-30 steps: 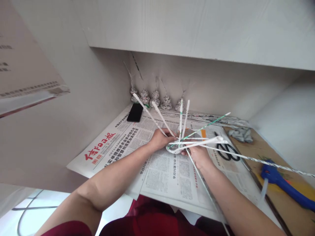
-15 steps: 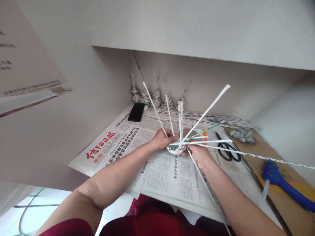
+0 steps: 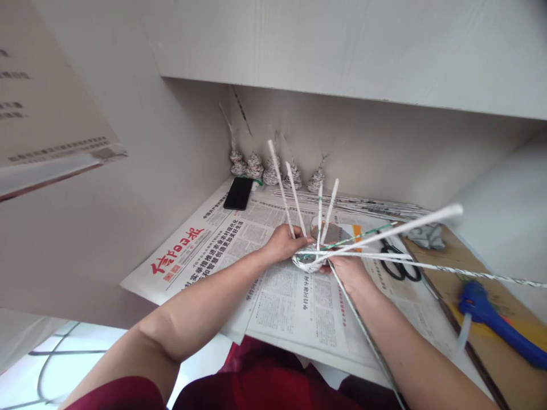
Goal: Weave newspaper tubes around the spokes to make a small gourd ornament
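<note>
Between my hands is a small round woven paper piece (image 3: pixel 308 264), with several white rolled-paper strips (image 3: pixel 284 188) standing out of it like spokes. My left hand (image 3: pixel 284 245) pinches its left rim, thumb on top. On the right side, my right hand (image 3: pixel 348 272) is closed on the piece; some of its fingers are hidden under it. A thick white strip (image 3: pixel 397 226) leans right over my right hand. One long thin strip (image 3: pixel 363 324) trails down toward my lap, and another long printed strip (image 3: pixel 478 274) runs off to the right.
Newspaper (image 3: pixel 273 307) covers the tabletop. Several gourd-shaped woven pieces (image 3: pixel 272 171) line the back wall near a black phone (image 3: pixel 238 193). Paper rods (image 3: pixel 363 204) lie behind my hands. Black scissors (image 3: pixel 397 265), a crumpled cloth (image 3: pixel 427 234) and a blue glue gun (image 3: pixel 482 310) are at right.
The thick strip has swung down to the right. The upright strips have shifted rightward and two of them have spread apart. Both hands stay on the woven piece.
</note>
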Available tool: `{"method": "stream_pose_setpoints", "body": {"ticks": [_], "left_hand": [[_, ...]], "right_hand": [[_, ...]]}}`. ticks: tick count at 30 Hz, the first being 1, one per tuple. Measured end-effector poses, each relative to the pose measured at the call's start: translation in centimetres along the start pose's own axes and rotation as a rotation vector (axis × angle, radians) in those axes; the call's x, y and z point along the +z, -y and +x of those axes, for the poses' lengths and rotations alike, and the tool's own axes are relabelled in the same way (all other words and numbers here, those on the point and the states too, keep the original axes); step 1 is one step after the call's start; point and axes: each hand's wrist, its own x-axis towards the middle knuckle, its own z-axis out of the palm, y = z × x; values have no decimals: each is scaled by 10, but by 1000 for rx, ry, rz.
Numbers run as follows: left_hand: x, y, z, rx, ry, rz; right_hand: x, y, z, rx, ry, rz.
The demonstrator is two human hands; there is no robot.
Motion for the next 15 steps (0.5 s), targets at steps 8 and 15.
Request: {"method": "stream_pose_setpoints", "body": {"ticks": [8, 15], "left_hand": [[-2, -6, -2, 61, -24, -30], [-17, -6, 3, -112, 196, -369]], "right_hand": [[-3, -1, 3, -16, -39, -61], [-14, 9, 6, -58, -57, -70]]}}
